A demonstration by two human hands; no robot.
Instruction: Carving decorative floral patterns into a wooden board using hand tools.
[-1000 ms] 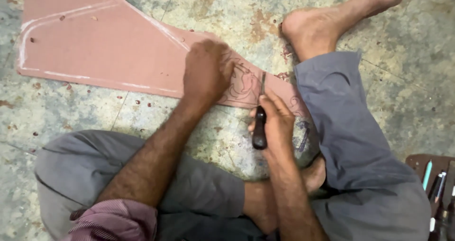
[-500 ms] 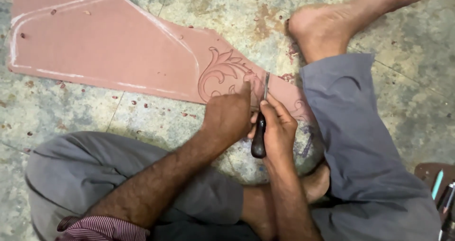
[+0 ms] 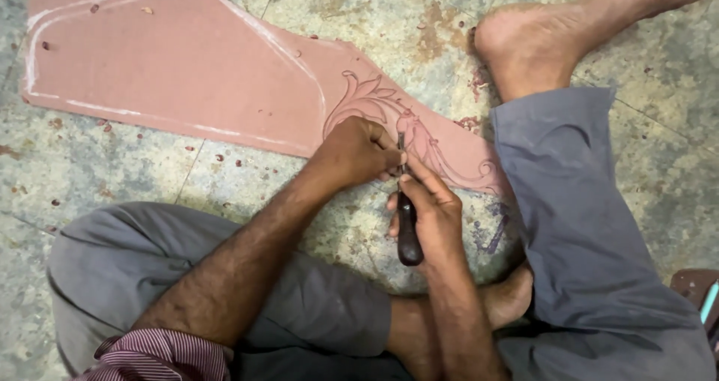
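Gripping chisel (image 3: 407,224) in right hand (image 3: 431,216), handle low; left hand (image 3: 358,152) closing around the blade for steadiness, tip meeting pink board (image 3: 187,66) lying flat on floor (image 3: 112,171), beside carved scroll (image 3: 419,137).

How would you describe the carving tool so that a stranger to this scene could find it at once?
Start from the large pinkish-red board lying on the mottled stone floor and follow it to its narrow end with the carved leafy scroll. There the right hand grips a carving tool, the left hand steadying its thin metal blade. Its dark, rounded wooden handle sets it apart.
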